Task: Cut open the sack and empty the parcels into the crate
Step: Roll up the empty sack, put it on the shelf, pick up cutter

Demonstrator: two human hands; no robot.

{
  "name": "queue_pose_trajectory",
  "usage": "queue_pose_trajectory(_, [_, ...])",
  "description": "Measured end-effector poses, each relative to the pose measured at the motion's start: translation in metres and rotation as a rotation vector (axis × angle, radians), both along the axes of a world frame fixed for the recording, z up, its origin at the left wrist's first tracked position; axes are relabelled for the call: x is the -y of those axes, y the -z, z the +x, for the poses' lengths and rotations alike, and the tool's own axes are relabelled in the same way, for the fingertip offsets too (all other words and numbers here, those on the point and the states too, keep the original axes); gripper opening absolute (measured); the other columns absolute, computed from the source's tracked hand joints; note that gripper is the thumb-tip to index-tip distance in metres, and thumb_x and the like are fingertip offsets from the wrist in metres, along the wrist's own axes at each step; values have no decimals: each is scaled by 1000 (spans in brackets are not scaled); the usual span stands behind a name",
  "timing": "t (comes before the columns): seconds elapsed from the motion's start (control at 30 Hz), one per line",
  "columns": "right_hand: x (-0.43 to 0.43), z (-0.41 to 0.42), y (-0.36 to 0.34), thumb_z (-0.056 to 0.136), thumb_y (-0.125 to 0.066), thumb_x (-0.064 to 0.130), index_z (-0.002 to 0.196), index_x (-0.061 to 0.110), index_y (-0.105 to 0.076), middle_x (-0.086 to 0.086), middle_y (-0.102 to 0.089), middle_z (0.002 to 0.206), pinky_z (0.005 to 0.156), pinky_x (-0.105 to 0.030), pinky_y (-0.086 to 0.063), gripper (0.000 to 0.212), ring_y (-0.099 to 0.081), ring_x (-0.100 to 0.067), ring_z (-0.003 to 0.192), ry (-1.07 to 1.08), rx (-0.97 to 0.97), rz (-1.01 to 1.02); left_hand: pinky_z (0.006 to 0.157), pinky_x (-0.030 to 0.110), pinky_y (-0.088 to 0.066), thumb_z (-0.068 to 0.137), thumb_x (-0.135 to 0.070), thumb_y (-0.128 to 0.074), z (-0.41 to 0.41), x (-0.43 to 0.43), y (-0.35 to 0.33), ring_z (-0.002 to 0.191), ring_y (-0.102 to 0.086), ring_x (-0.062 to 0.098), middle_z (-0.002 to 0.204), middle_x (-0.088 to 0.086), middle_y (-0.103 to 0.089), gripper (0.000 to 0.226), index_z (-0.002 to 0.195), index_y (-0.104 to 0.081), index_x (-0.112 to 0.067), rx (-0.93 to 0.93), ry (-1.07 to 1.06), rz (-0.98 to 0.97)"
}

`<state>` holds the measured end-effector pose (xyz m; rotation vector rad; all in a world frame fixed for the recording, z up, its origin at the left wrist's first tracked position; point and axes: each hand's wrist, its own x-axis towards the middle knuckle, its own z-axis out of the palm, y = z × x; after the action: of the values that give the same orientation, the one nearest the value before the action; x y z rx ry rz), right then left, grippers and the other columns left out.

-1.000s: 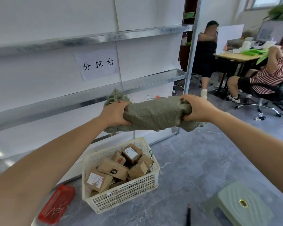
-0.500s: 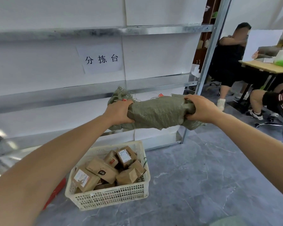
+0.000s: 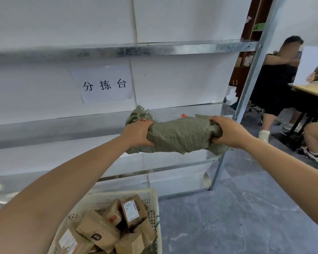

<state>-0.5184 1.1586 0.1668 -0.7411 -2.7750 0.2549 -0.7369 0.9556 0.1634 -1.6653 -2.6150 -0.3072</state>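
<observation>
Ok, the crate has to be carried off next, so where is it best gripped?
Probably grip the crate by its top rim at two opposite sides, coming from above: it stands upright on the floor, and the parcels heap in the middle, leaving the rim bare. Its near side is out of view.

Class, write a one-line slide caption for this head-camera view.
The left hand and right hand grip a rolled green sack; brown parcels fill the white crate below.
</observation>
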Motion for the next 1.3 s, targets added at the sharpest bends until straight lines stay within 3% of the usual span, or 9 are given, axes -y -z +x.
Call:
queue_pose_trajectory(0.3, [-116, -44, 1, 70, -71, 24, 133, 22, -41, -6, -55, 122, 82, -32, -39, 69, -49, -26, 112, -4, 0, -30, 74, 29, -45, 69, -38, -73, -45, -118, 1, 98, -58, 21, 108, 1, -63, 57, 119, -51, -21, 44, 2, -17])
queue_pose_trajectory(0.73, [-339, -94, 29, 71, -72, 27, 134, 24, -39, -5, -53, 128, 96, -40, -43, 72, -49, -27, 115, -73, 59, -3, 78, 33, -51, 67, -38, -75, -70, -320, 48, 97, -59, 21, 107, 0, -64, 61, 119, -50, -19, 93, -137, 34])
queue_pose_trajectory(0.93, [-409, -119, 43, 72, -70, 28, 134, 28, -40, -5, -54, 126, 99, -46, -41, 69, -48, -28, 115, -78, 93, -35, 86, 37, -49, 69, -38, -74, -86, -387, 73, 106, -57, 23, 115, 3, -61, 59, 118, -49, -17, 110, -220, 46])
queue_pose_trajectory(1.1, [-439, -145, 57, 75, -65, 28, 133, 29, -41, -3, -52, 132, 99, -42, -40, 63, -46, -28, 116, -106, 110, -71, 105, 43, -32, 71, -44, -70, -113, -425, 87, 126, -43, 26, 136, 5, -48, 74, 132, -37, -18, 44, -338, -52])
queue_pose_trajectory(1.3, [-460, -181, 81, 82, -61, 30, 136, 29, -40, -1, -40, 143, 105, -44, -34, 58, -42, -29, 124, -117, 175, -45, 103, 41, -36, 74, -45, -68, -140, -435, 106, 124, -45, 26, 135, 6, -47, 72, 131, -36, -16, 46, -348, -132])
